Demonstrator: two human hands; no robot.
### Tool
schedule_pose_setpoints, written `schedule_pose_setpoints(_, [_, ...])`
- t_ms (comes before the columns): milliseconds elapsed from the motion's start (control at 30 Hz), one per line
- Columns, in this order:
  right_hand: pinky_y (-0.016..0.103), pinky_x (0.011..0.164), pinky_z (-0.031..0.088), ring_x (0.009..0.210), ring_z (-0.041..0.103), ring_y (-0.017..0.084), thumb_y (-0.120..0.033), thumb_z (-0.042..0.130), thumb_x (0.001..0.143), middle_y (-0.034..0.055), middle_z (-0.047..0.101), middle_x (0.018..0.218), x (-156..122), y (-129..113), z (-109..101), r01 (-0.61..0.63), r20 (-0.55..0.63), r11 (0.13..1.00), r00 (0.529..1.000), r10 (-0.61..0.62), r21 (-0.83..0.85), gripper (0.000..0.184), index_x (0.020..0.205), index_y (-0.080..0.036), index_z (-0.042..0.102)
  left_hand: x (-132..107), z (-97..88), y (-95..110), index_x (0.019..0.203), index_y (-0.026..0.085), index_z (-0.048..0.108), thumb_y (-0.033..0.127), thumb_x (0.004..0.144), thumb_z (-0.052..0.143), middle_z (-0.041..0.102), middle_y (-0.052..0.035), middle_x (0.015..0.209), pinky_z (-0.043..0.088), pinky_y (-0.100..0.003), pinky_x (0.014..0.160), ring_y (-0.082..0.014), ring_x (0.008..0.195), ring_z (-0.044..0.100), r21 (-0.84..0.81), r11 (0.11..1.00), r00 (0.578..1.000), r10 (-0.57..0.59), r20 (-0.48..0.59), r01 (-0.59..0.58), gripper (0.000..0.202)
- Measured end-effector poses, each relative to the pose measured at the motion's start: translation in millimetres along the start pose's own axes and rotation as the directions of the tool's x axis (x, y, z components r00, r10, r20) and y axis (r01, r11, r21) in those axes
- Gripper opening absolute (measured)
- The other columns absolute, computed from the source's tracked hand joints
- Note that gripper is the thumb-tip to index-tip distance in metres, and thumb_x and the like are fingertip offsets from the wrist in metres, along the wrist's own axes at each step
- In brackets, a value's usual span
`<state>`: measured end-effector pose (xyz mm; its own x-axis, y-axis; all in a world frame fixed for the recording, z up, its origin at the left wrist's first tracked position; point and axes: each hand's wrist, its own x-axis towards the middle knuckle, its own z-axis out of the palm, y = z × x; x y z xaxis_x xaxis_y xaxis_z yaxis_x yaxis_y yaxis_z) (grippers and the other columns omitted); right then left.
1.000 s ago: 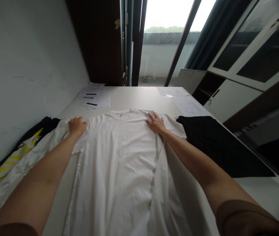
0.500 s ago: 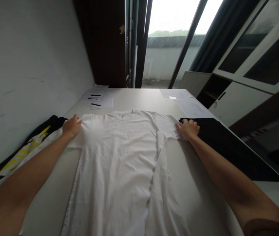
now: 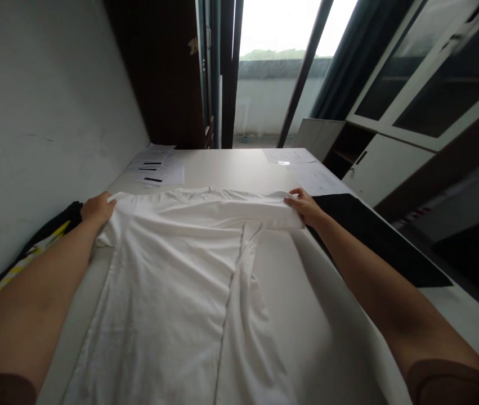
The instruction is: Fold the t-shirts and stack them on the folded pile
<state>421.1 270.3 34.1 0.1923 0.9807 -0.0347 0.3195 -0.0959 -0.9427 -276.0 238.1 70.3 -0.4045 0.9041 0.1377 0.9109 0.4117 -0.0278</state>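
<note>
Left hand (image 3: pixel 98 208) and right hand (image 3: pixel 307 208) each pinch white T-shirt (image 3: pixel 175 270), opposite sides. Wide spacing likely keeps its top taut.

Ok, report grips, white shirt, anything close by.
Left grip and right grip holding sleeves. White shirt spread over table, creased. Black cloth close by right grip.

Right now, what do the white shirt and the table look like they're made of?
The shirt looks like thin, matte cloth, maybe cotton: it creases and drapes in loose folds. The table looks smooth and slightly shiny, perhaps coated board, because light gleams softly on it; what's inside doesn't show.
</note>
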Motion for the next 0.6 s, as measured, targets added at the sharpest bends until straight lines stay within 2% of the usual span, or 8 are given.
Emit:
schedule_pose_setpoints(67, [0.021, 0.051, 0.045, 0.06, 0.056, 0.013, -0.032, 0.08, 0.07, -0.0003, 0.063, 0.087, -0.5, -2.3, -7.4, -0.002, 0.086, 0.995, 0.996, -0.007, 0.096, 0.057, 0.121, -0.023, 0.057, 6.0, 2.2, 5.4, 0.136, 0.018, 0.056, 0.049, 0.103, 0.043, 0.067, -0.009, 0.123, 0.045, -0.033, 0.088, -0.0233, 0.099, 0.058, 0.047, 0.999, 1.0, -0.028, 0.0, 0.028, 0.048])
schedule_pose_setpoints(133, [0.021, 0.053, 0.048, 0.065, 0.059, 0.012, -0.026, 0.08, 0.069, 0.0033, 0.065, 0.098, 0.5, -0.5, -18.6, -0.013, 0.117, 0.992, 0.993, -0.002, 0.126, 0.061, 0.126, -0.023, 0.06, 10.6, 7.2, 10.4, 0.135, 0.016, 0.056, 0.045, 0.103, 0.042, 0.065, -0.0105, 0.127, 0.045, -0.035, 0.09, -0.0245, 0.103, 0.058, 0.042, 0.999, 0.999, 0.011, -0.035, -0.009, 0.045])
schedule_pose_setpoints(233, [0.02, 0.058, 0.052, 0.074, 0.064, 0.013, -0.02, 0.078, 0.072, 0.0094, 0.066, 0.116, 0.3, 6.1, -37.8, -0.074, 0.154, 0.989, 0.987, 0.054, 0.125, 0.058, 0.129, -0.021, 0.065, 12.9, 21.3, 13.4, 0.134, 0.011, 0.055, 0.045, 0.103, 0.041, 0.06, -0.0158, 0.131, 0.045, -0.039, 0.094, -0.0283, 0.111, 0.057, -0.03, 0.999, 0.996, 0.021, -0.091, -0.024, 0.048])
schedule_pose_setpoints(300, [0.022, 0.061, 0.055, 0.075, 0.066, 0.014, -0.02, 0.077, 0.075, 0.01, 0.068, 0.119, -2.1, 10.2, -48.1, -0.137, 0.24, 0.98, 0.966, 0.1, 0.142, 0.06, 0.134, -0.022, 0.064, 12.1, 31.3, 10.7, 0.137, 0.009, 0.051, 0.047, 0.101, 0.046, 0.056, -0.019, 0.134, 0.044, -0.042, 0.097, -0.0314, 0.116, 0.055, -0.099, 0.995, 0.996, 0.001, -0.094, -0.01, 0.052])
schedule_pose_setpoints(400, [0.027, 0.065, 0.059, 0.077, 0.069, 0.017, -0.031, 0.077, 0.08, 0.0082, 0.071, 0.118, -5.0, 14.9, -54.7, -0.217, 0.381, 0.965, 0.913, 0.147, 0.148, 0.066, 0.143, -0.028, 0.056, 11.0, 36.3, -2.1, 0.145, 0.008, 0.042, 0.042, 0.093, 0.062, 0.053, -0.0195, 0.139, 0.042, -0.045, 0.101, -0.0328, 0.121, 0.054, -0.222, 0.973, 0.998, -0.053, 0.025, 0.057, 0.065])
schedule_pose_setpoints(467, [0.03, 0.069, 0.06, 0.082, 0.071, 0.02, -0.039, 0.075, 0.083, 0.0085, 0.071, 0.121, -3.8, 18.4, -51.9, -0.235, 0.41, 0.969, 0.893, 0.184, 0.078, 0.065, 0.144, -0.029, 0.056, 10.3, 30.6, -15.6, 0.145, 0.005, 0.038, 0.037, 0.087, 0.071, 0.057, -0.0166, 0.136, 0.042, -0.043, 0.103, -0.0297, 0.118, 0.054, -0.343, 0.93, 0.985, -0.087, 0.149, 0.134, 0.074])
schedule_pose_setpoints(533, [0.031, 0.076, 0.059, 0.09, 0.07, 0.023, -0.042, 0.075, 0.083, 0.0107, 0.071, 0.122, 0.2, 22.2, -44.2, -0.214, 0.375, 0.975, 0.9, 0.22, -0.059, 0.06, 0.139, -0.024, 0.062, 7.3, 20.8, -30.0, 0.138, 0.001, 0.044, 0.033, 0.086, 0.073, 0.065, -0.0123, 0.123, 0.045, -0.036, 0.098, -0.0243, 0.108, 0.058, -0.442, 0.876, 0.964, -0.084, 0.253, 0.192, 0.067])
schedule_pose_setpoints(600, [0.033, 0.086, 0.056, 0.1, 0.069, 0.026, -0.044, 0.076, 0.081, 0.0129, 0.071, 0.123, 6.0, 25.0, -34.2, -0.146, 0.308, 0.965, 0.928, 0.21, -0.219, 0.058, 0.132, -0.018, 0.067, 0.2, 11.3, -41.9, 0.125, 0.001, 0.055, 0.032, 0.09, 0.068, 0.071, -0.0086, 0.105, 0.051, -0.031, 0.088, -0.0201, 0.094, 0.063, -0.514, 0.826, 0.923, -0.021, 0.384, 0.233, 0.048])
